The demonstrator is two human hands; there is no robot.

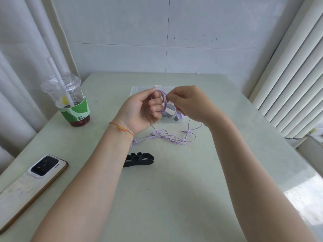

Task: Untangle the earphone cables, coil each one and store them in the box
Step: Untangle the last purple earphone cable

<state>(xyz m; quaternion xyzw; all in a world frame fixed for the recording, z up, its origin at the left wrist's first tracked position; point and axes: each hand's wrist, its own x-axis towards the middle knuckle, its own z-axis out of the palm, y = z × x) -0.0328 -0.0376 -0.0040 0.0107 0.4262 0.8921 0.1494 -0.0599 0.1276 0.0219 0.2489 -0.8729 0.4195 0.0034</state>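
Both hands are raised over the far middle of the worktop (174,180), forearms reaching in from the near edge. The left hand (139,109) is turned palm up, its fingers curled with loops of the purple cable (164,102) wound round them. A red string bracelet (122,128) sits on that wrist. The right hand (189,103) faces it, knuckles up, thumb and fingertips pinching the cable just beside the loops; the pinch itself is small and partly hidden by the fingers.

At far left a plastic cup (70,100) with a dome lid, white straw and green sleeve stands near the worktop's edge, dark drink at its bottom. Nearer, a phone (33,186) lies face down, its lower end cut off by the frame.

The rest of the cable hangs from the hands and lies in a loose tangle (171,137) on the worktop under them, an earbud (153,134) at its left and the plug (183,131) at its right. Part of it passes behind the left wrist. Nearer, a black object (141,159) lies flat, half hidden by the left forearm; what it is is hard to tell.

The clear box (139,89) sits behind the hands, mostly covered by them. Something dark lies in it, blurred.

At right, a white ribbed radiator (288,84) runs out of frame.
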